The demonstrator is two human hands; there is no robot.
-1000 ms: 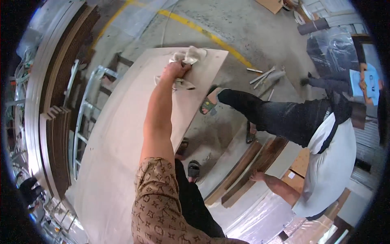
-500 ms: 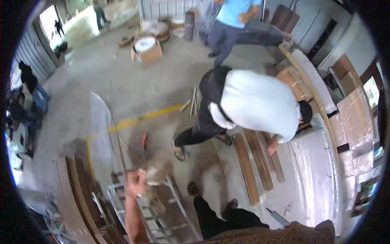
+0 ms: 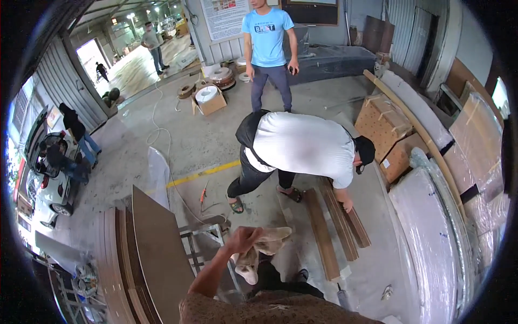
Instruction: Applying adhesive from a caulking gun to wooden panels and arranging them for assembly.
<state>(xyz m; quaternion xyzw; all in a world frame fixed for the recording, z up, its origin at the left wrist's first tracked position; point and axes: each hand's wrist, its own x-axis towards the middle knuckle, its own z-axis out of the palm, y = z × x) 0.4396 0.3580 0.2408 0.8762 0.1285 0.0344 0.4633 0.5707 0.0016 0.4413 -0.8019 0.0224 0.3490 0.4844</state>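
Observation:
My left hand is closed around a bundle of soiled off-white cloth pieces that look like work gloves. They hang in folds over the metal frame and beside my dark-trousered legs. My right hand is out of sight. Low in the picture, to the right of my legs, a slim grey tube with a dark pointed nozzle shows in part; what holds it is hidden. A co-worker in a white shirt bends over brown strips on the floor, one hand touching them.
Brown boards stand on edge at left, beside a metal frame. A red-handled tool and pale hose lie on the floor. Plastic-wrapped panels and cartons line the right. A person in blue stands behind.
My view has lifted and swung left. My left hand keeps its hold on the cloth pieces and now appears farther right. The person in blue now shows almost whole.

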